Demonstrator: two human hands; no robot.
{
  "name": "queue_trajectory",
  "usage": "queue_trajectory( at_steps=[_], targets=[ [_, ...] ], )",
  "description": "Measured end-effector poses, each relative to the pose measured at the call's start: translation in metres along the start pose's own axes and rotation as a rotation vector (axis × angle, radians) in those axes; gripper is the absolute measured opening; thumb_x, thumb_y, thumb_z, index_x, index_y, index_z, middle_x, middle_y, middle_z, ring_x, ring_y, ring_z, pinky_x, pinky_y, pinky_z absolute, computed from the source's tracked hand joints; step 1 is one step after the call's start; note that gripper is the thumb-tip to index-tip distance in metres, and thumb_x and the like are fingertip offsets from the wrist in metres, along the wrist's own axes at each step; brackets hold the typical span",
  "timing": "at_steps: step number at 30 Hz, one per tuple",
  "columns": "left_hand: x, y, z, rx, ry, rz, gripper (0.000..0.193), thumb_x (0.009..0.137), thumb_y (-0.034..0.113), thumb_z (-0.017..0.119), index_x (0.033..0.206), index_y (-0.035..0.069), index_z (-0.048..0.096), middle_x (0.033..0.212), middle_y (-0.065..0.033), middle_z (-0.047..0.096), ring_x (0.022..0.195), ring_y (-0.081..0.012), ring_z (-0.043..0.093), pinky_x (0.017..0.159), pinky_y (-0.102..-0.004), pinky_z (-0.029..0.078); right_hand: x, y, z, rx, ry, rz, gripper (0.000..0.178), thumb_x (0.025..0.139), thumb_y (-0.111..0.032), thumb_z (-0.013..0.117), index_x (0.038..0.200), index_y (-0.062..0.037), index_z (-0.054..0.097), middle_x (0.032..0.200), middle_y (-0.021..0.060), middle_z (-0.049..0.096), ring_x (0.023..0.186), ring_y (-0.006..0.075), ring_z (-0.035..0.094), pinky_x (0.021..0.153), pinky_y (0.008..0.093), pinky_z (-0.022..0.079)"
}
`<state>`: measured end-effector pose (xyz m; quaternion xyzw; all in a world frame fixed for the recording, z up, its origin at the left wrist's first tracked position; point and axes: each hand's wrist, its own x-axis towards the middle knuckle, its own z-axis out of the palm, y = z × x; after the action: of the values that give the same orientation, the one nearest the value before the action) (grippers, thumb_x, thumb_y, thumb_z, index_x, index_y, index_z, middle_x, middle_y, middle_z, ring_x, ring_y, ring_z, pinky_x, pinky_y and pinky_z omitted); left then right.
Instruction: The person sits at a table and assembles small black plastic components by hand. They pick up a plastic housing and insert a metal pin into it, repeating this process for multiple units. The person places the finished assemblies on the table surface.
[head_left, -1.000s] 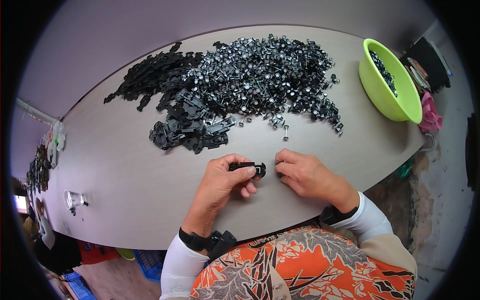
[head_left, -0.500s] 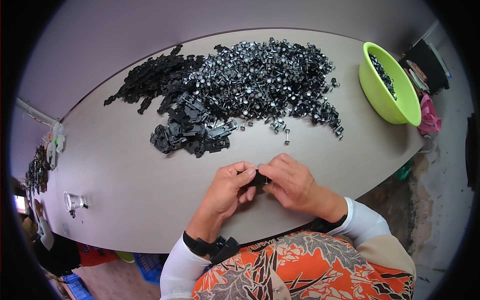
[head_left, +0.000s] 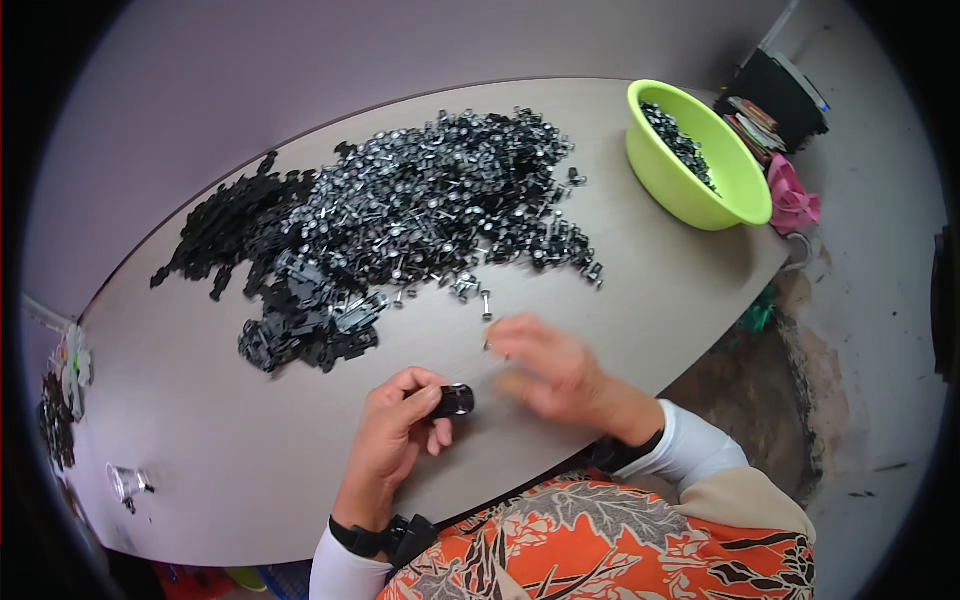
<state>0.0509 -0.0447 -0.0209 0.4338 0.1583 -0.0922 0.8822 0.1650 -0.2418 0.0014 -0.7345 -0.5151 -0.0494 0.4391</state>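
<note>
The left hand (head_left: 395, 425) holds a small black part (head_left: 458, 400) pinched between thumb and fingers, above the near side of the desk (head_left: 640, 290). The part's long axis runs roughly crosswise, from the left fingertips toward the right hand (head_left: 553, 372); its exposed end is rounded, glossy and points to the right, while the other end is covered by the fingers. The right hand is apart from it, just to the right and slightly farther out. It is blurred, with thumb and fingers spread wide; whether anything small sits at the fingertips I cannot tell.

Just beyond the right fingertips, a single axle with wheels (head_left: 487, 306) lies on the desk, its long axis pointing away from the person. Farther out from both hands spreads a large heap of wheeled axles (head_left: 430, 195), turned every which way. Ahead and to the left of the left hand lie a cluster of dark grey parts (head_left: 300, 325) and a pile of flat black pieces (head_left: 225, 230). Well beyond the right hand, to its right, stands a lime-green bowl (head_left: 668, 188), tilted, with similar small pieces inside.
</note>
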Motion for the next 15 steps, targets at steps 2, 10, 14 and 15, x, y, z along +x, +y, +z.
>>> queue_trajectory(
  at_steps=[2,10,14,15],
  targets=[
    [0.001,0.001,0.002,0.024,0.056,0.012,0.018,0.091,0.014,0.059,0.099,-0.002,0.056,0.078,-0.0092,0.062,0.053,-0.0144,0.06,0.044,-0.022,0.047,-0.001,0.029,-0.035,-0.261,0.128,0.075,0.024,0.072,0.005,0.059,0.096,0.0005,0.057,0.099,0.0155,0.058,0.09,0.0341,0.059,0.078,0.0391,0.049],
    [0.004,0.002,0.006,0.07,0.079,-0.007,0.021,0.089,0.015,0.061,0.1,-0.003,0.056,0.074,-0.0097,0.062,0.053,-0.0152,0.062,0.044,-0.023,0.049,-0.031,0.064,-0.071,-0.392,-0.01,0.397,0.021,0.07,0.008,0.055,0.088,-0.0003,0.06,0.093,0.0118,0.055,0.083,0.0325,0.057,0.073,0.0394,0.048],
    [0.002,0.002,0.003,0.076,0.049,-0.014,0.018,0.09,0.012,0.06,0.101,-0.002,0.057,0.079,-0.0096,0.063,0.055,-0.0139,0.061,0.046,-0.0231,0.05,-0.028,0.048,-0.058,-0.368,0.001,0.394,0.014,0.069,0.009,0.055,0.081,0.0008,0.058,0.086,0.0106,0.051,0.073,0.0268,0.055,0.064,0.0336,0.045],
    [0.002,0.002,0.003,0.078,0.047,-0.016,0.019,0.09,0.012,0.06,0.101,-0.002,0.057,0.079,-0.0097,0.063,0.055,-0.0139,0.061,0.046,-0.0232,0.05,-0.029,0.049,-0.057,-0.33,-0.015,0.345,0.014,0.069,0.009,0.055,0.08,0.0007,0.057,0.086,0.0106,0.051,0.072,0.0265,0.055,0.063,0.0331,0.045]
  ],
)
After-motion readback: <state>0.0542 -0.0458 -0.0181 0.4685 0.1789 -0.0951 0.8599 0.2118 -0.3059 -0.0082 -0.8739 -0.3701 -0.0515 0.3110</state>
